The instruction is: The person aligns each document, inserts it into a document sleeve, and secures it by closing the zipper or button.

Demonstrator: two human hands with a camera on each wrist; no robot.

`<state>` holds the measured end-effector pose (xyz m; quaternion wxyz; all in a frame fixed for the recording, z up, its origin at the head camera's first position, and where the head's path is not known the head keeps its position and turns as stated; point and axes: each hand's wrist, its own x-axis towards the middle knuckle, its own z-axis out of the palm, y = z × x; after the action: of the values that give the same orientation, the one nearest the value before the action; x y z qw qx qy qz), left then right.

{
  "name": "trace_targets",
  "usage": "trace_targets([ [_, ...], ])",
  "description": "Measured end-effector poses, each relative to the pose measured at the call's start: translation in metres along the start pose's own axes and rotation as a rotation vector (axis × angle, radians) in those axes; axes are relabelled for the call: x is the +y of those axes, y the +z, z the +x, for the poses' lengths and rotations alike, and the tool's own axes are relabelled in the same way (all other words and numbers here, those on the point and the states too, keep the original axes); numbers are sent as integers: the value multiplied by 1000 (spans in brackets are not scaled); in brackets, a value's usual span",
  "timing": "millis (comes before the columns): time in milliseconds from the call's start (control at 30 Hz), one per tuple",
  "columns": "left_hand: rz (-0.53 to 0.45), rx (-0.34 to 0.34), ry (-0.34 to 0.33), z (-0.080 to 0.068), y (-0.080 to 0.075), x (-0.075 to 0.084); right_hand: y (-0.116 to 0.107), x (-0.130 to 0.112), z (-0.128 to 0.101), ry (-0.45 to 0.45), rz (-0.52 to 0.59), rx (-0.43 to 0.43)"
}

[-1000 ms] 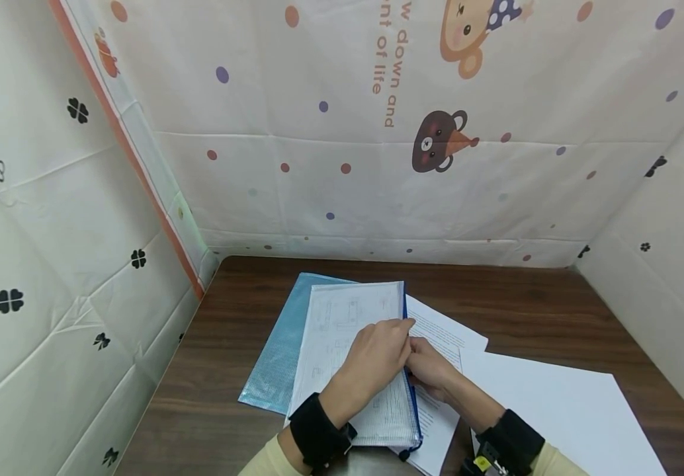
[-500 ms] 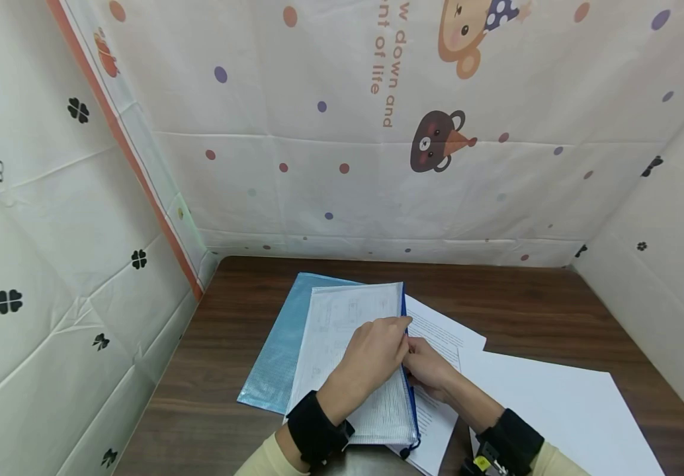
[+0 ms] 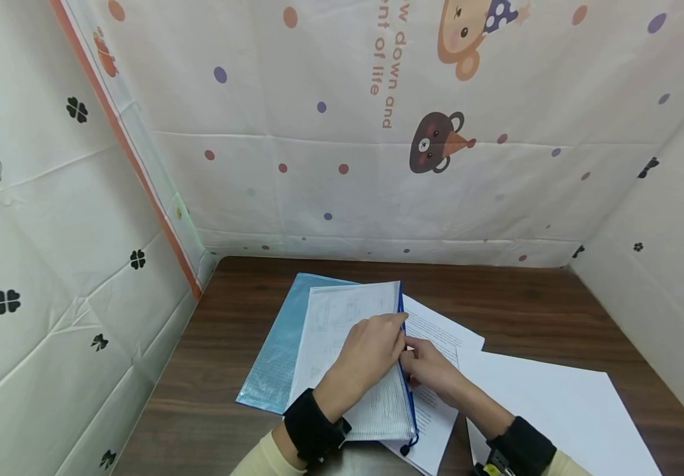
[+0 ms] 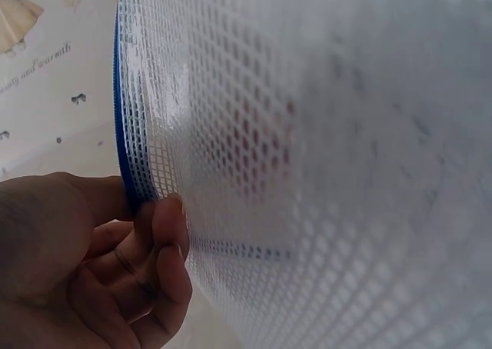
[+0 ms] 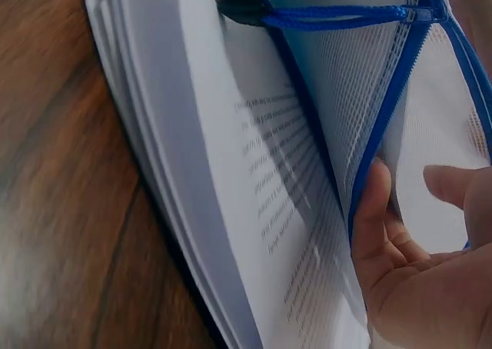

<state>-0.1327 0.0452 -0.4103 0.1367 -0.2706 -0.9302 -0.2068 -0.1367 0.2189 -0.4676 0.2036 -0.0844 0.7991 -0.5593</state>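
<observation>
A white mesh zip pouch (image 3: 330, 304) with a blue zip lies over the other papers, a printed sheet showing through it. My left hand (image 3: 372, 347) reaches across it to the blue edge. In the left wrist view, that hand pinches this edge between thumb and fingers. Just below it, my right hand (image 3: 434, 367) is at the same side of the pouch. The right wrist view shows the zip parted, with my fingertips (image 5: 375, 181) along one blue band and the thumb spread apart from them. White paper shows inside the opening.
Beneath the pouch lie a light blue mesh pouch (image 3: 270, 357) and printed sheets (image 3: 446, 327). A blank white sheet (image 3: 556, 403) is at the right on the wooden table (image 3: 532, 304). The zip's blue cord (image 5: 338, 14) hangs at the near corner. Patterned cloth (image 3: 258, 178) encloses the table.
My right hand has shifted slightly, its thumb now lying differently near the left fingertips. The pouch edge has moved a little to the left. The left hand keeps its hold.
</observation>
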Motion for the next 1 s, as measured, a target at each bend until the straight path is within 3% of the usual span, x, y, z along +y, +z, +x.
trace_targets([
  [300,-5,17,-21,2,-4,-5,-10,-5,-10,-66,-122,-23],
  [633,-58,66,-78,5,-8,-13,-16,-12,-23,-102,-221,84],
  [767,-69,91,-89,7,-11,-17,-20,-13,-33,-246,-297,65],
  [900,-61,95,-88,10,-16,-21,-21,-17,-45,-470,-434,18],
  [1000,-62,84,-93,13,-20,-25,-17,-20,-54,-585,-563,2],
])
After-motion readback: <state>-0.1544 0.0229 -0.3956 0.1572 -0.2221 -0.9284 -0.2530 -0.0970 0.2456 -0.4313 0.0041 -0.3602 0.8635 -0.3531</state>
